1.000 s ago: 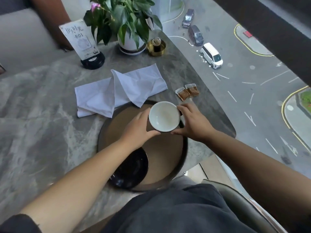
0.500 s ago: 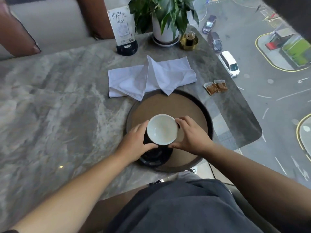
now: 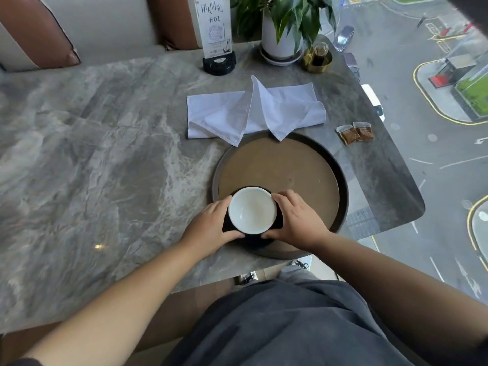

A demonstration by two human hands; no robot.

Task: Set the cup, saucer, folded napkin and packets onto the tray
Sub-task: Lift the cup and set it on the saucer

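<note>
A cup (image 3: 252, 209), white inside and dark outside, sits over a black saucer (image 3: 254, 240) at the near left part of the round brown tray (image 3: 311, 165). My left hand (image 3: 211, 223) grips the cup's left side and my right hand (image 3: 295, 220) grips its right side. The saucer is mostly hidden under the cup and hands. A white napkin (image 3: 253, 112), loosely folded, lies on the table beyond the tray, two corners overlapping the tray's far rim. Two brown packets (image 3: 355, 132) lie on the table to the tray's far right.
The grey marble table (image 3: 92, 154) carries a card stand (image 3: 217, 35), a potted plant (image 3: 281, 33) and a small gold dish with a bottle (image 3: 318, 58) at its far edge. The table's right edge borders a window over a street. Cushioned seating is behind.
Both hands carried the cup from the tray's far side toward me and brought it down over the black saucer. The camera view tilted and shifted.
</note>
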